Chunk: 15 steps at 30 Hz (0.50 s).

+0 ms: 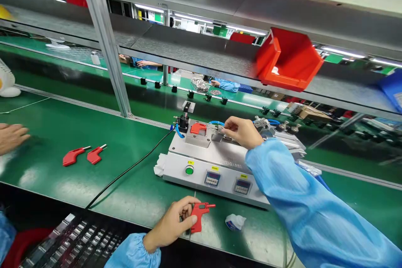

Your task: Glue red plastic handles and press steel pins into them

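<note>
Red plastic part (199, 214) sits in the left hand (173, 222), low centre, just off the near edge of the grey bench machine (201, 166). Fingers are clenched round its handle end, thumb on top, metal tip pointing to 3 o'clock

Right hand (242, 131) is up on the machine's top fixture (201, 138), at 1 o'clock from the left hand. Fingertips are pinched together at a small grey metal piece (219, 136); can't tell if it's gripped or only touched. Seated red part (197, 128) lies in the fixture, just at 9 o'clock of those fingertips

On the machine front: green button (189, 170) and two counters (212, 179). White wad (235, 221) at 3 o'clock of the held part, near it. Two loose red parts (82, 155) on the green belt (63, 130) at 9 o'clock, well apart from the machine. Another person's hand (11, 136) at the far left edge. Red bin (290, 60) on the shelf at 1 o'clock
</note>
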Tool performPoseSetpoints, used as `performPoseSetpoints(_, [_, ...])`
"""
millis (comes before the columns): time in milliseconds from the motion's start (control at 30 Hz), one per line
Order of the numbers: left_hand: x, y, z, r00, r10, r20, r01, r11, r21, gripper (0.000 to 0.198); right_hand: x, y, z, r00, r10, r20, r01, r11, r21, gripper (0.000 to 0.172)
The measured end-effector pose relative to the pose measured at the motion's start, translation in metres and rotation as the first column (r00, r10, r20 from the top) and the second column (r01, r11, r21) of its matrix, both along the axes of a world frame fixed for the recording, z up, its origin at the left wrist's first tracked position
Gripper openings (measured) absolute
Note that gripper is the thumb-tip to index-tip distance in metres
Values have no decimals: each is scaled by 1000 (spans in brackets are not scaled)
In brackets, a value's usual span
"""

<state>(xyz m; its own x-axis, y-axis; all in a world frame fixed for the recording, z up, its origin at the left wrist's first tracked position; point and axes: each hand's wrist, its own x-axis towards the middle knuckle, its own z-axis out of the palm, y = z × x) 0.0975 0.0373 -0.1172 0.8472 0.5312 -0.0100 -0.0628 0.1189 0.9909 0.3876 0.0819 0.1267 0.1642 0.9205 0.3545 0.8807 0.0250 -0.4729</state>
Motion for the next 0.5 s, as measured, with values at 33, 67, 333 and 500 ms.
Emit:
performPoseSetpoints(33, [0,0,0,1000,5,-1,-5,1000,4,48,1,12,1,997,2,81,1,999,-34,31])
performPoseSetpoints(67, [0,0,2,1000,12,2,-12,1000,8,46,2,23,2,989,11,151,0,997,-74,29])
performPoseSetpoints(333, [-13,3,40,999,43,-4,-43,999,-26,31,4,69,6,945,96,311,-17,969,-247,18])
performPoseSetpoints(500, [-7,5,30,1000,15,23,-14,999,-31,31,-2,66,-2,948,67,311,2,976,-216,9])
